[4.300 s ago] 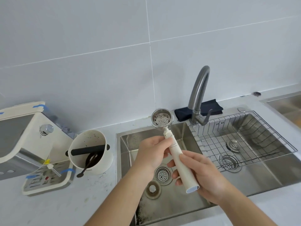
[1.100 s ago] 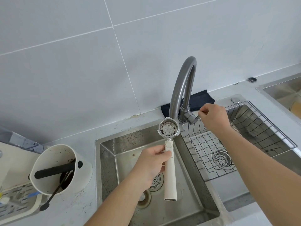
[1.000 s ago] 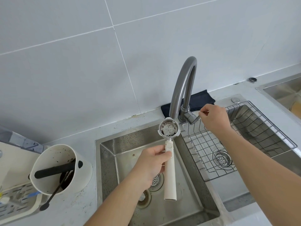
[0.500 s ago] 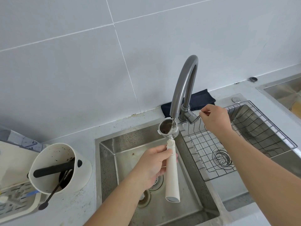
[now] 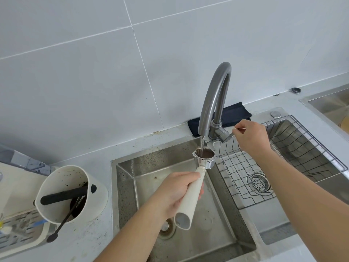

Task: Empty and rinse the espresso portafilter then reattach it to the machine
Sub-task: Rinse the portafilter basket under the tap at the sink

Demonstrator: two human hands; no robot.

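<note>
1. Water on now: thin stream falling from the tap (image 5: 215, 95) spout straight into the portafilter (image 5: 204, 157) basket, dry a second ago.
2. Basket dark and wet inside, filled with brown water; pale speckled mesh of the earlier frames no longer showing.
3. Portafilter held over the left basin of the sink (image 5: 222, 229), just under the spout, basket up and tipped slightly, handle slanting down toward the camera; more tilted than half a second back, when hanging nearly straight.
4. Left hand (image 5: 175, 193) wrapped round the upper part of the cream handle, fingers (image 5: 186, 178) closed tight on it, same grip as before.
5. Right hand (image 5: 251, 137) at the tap lever (image 5: 224, 136), fingers pinched narrow on its tip; held in that spot since a second ago.
6. Wire rack (image 5: 283, 167) seated in the right basin, drain visible beneath it, unchanged.
7. Dark cloth (image 5: 236, 114) lying behind the tap base against the wall.
8. Knock box (image 5: 73, 193) on the tabletop (image 5: 90, 241) left of the sink, black bar across it, long dark spoon (image 5: 62, 224) leaning out over its rim; grounds spattered inside.
9. Machine edge and drip tray (image 5: 20, 235) at far left, mostly cut off.
</note>
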